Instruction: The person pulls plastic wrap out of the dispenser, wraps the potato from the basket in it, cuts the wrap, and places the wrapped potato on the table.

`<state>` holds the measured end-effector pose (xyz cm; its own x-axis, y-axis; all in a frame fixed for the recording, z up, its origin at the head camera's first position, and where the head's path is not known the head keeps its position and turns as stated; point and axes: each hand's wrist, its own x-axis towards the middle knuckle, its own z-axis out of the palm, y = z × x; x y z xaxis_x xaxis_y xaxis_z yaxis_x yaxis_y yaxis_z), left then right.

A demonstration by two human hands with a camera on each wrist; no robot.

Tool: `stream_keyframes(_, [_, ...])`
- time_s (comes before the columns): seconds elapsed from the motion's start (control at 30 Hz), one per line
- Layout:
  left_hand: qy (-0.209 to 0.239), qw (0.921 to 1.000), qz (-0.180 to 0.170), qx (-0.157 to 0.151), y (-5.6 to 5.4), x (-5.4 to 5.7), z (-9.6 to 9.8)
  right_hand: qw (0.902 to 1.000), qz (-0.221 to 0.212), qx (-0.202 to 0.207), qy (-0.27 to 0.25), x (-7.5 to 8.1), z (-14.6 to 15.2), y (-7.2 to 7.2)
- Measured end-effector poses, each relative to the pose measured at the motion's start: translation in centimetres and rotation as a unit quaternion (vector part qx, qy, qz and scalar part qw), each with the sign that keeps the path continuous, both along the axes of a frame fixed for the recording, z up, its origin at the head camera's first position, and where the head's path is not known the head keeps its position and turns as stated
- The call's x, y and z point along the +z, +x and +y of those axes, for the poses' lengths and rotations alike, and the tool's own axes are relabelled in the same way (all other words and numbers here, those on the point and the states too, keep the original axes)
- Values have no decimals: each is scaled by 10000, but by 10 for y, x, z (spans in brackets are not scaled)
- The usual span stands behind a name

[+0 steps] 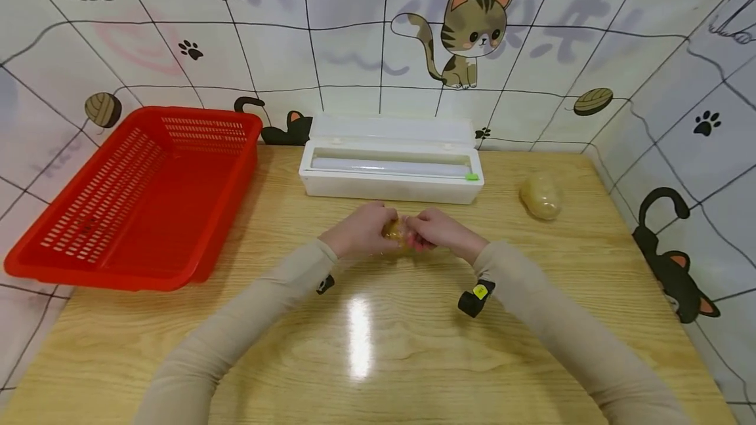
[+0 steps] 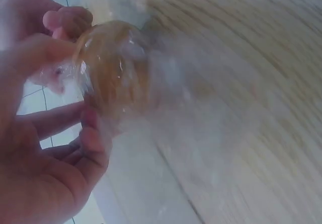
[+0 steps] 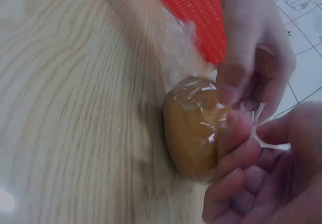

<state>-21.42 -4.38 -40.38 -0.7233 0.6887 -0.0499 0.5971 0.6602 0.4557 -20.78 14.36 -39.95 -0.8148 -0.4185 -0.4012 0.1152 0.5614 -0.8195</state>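
A smooth brown oval item (image 3: 188,128), like a potato or a bun, is wrapped in clear cling film (image 2: 196,93) and sits low over the table between both hands. My left hand (image 1: 363,229) holds it from the left, thumb on one side and fingers curled at the other. Loose film trails from its left end in the wrist views. At its right end, my right hand (image 1: 441,229) pinches a gathered tail of the film, which is stretched thin between the fingers in the right wrist view.
Behind the hands stands a white cling film dispenser (image 1: 390,187), lid raised, with a film roll (image 1: 390,166) and a green slider (image 1: 472,177). A red plastic basket (image 1: 201,241) is at left. Another wrapped yellowish item (image 1: 541,196) lies at right on the wooden table (image 1: 413,346).
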Motion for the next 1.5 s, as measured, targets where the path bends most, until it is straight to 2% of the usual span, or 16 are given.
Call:
stream_keyframes(0.17, [20,9999,-137,67,2,1,-8,9988,174,96,-438,-5,-2,-2])
stream_keyframes(0.3, [387,9991,-173,-98,4,-4,-17,9947,263,315,-943,-7,-3,-3])
stream_keyframes(0.37, [541,9983,-151,-142,5,-7,-21,9915,150,351,-1243,-9,-2,-4])
stream_keyframes(0.47, [616,9980,-94,-36,8,-10,-23,9869,102,262,-1591,-8,1,-5])
stream_keyframes(0.5, [597,9982,-93,40,9,-12,-22,9864,212,169,-1620,-7,2,-4])
stream_keyframes(0.53, [580,9982,-94,128,10,-13,-20,9866,442,65,-1572,-7,2,-3])
stream_keyframes(0.6, [471,9983,-118,337,12,-14,-16,9858,1180,-56,-1194,-5,1,1])
stream_keyframes(0.67, [327,9983,-40,488,15,-13,-13,9809,1864,90,-548,-5,-2,5])
stream_keyframes(0.73, [202,9986,159,466,17,-12,-10,9664,2486,593,284,-7,-6,8])
stream_keyframes(0.8, [64,9984,413,386,20,-12,-9,9475,2816,1234,880,-10,-11,11])
stream_keyframes(0.9, [-155,9979,569,279,24,-14,-11,9244,3058,1810,1383,-15,-17,12])
stream_keyframes(1.07, [-428,9985,283,195,31,-17,-21,9011,3347,2092,1797,-17,-23,11])
stream_keyframes(1.23, [-384,9992,67,11,33,-21,-29,8754,3508,2398,2304,-18,-27,8])
stream_keyframes(1.3, [-180,9998,-23,-10,31,-24,-33,8719,3555,2446,2313,-19,-26,7])
stream_keyframes(1.37, [236,9996,-159,34,27,-26,-37,8715,3563,2487,2274,-20,-24,5])
stream_keyframes(1.5, [1230,9912,-70,491,15,-27,-41,8840,3313,2639,1977,-20,-18,0])
